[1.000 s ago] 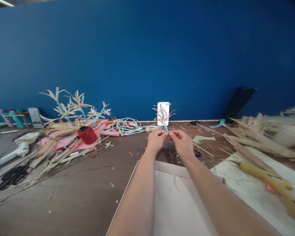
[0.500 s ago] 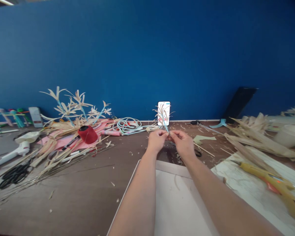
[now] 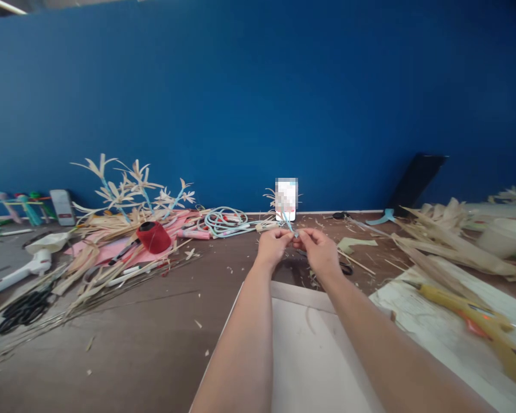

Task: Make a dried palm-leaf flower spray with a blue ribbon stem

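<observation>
My left hand (image 3: 274, 248) is closed in a pinch on the light-blue stem of a small dried-husk flower (image 3: 270, 196). My right hand (image 3: 320, 251) is pinched at the lower end of that blue-wrapped stem (image 3: 289, 225), its fingertips almost meeting the left ones. Whether a loose strip of tape lies between the fingertips is too small to tell. The flower's pale narrow petals stand upright in front of a phone (image 3: 286, 201), and part of the flower is lost in the blurred patch over the screen.
A white board (image 3: 309, 355) lies under my forearms. To the right are a yellow glue gun (image 3: 464, 304) and dried husks (image 3: 456, 241). On the left stand finished husk flowers (image 3: 141, 183), with a red spool (image 3: 153, 236), black scissors (image 3: 28, 307) and a coiled pale-blue cord (image 3: 226, 221).
The flower has tilted or turned slightly to the left between my fingers. Both hands keep their pinch in nearly the same place.
</observation>
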The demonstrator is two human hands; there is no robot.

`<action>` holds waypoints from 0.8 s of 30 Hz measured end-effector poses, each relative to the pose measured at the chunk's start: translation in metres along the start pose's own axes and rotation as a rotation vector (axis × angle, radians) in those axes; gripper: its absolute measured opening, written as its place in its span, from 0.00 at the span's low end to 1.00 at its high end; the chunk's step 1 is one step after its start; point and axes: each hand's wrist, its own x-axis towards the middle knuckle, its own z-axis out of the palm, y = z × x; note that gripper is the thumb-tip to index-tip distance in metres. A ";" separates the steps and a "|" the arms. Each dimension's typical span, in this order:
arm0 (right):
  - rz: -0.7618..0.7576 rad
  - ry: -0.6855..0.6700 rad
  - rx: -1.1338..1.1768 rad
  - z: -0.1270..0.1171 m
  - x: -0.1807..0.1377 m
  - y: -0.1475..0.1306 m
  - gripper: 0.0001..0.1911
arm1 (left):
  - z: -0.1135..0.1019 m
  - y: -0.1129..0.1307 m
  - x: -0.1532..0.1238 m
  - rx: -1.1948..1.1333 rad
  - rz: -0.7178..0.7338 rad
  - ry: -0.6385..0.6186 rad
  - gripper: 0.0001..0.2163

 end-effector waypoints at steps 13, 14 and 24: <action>-0.143 0.005 -0.399 -0.029 -0.019 -0.082 0.14 | -0.001 0.001 -0.004 0.113 0.032 0.035 0.09; -0.127 -0.056 -0.430 -0.036 -0.032 -0.089 0.13 | -0.001 0.002 -0.004 0.134 0.030 0.049 0.09; 0.173 0.266 -1.006 -0.234 -0.137 -0.069 0.13 | 0.001 -0.004 -0.002 0.207 0.017 0.037 0.11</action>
